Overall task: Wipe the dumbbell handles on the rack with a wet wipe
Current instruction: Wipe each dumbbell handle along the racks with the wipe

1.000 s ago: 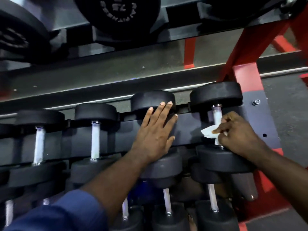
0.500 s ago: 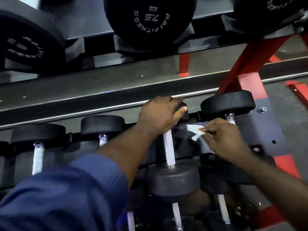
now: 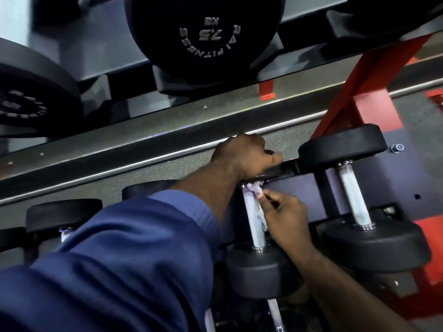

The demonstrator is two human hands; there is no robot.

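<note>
A black dumbbell with a knurled metal handle (image 3: pixel 254 221) lies on the middle shelf of the rack (image 3: pixel 294 190). My left hand (image 3: pixel 247 155) grips its far head from above, fingers curled over the rim. My right hand (image 3: pixel 285 218) pinches a white wet wipe (image 3: pixel 257 189) and holds it against the top and right side of that handle. The near head (image 3: pixel 259 271) of this dumbbell sits below the handle. To the right lies a second dumbbell with a bare metal handle (image 3: pixel 353 195).
A large 7.5 kg dumbbell head (image 3: pixel 206 34) and another head (image 3: pixel 31 92) sit on the shelf above. Red frame posts (image 3: pixel 369 80) stand at the right. More dumbbells (image 3: pixel 64 216) lie to the left, partly hidden by my blue sleeve (image 3: pixel 115 259). Lower handles (image 3: pixel 273 310) show beneath.
My right hand left the right dumbbell's handle and brought the wipe onto the middle handle. My left hand went from lying flat across that dumbbell to gripping its far head. The camera moved closer.
</note>
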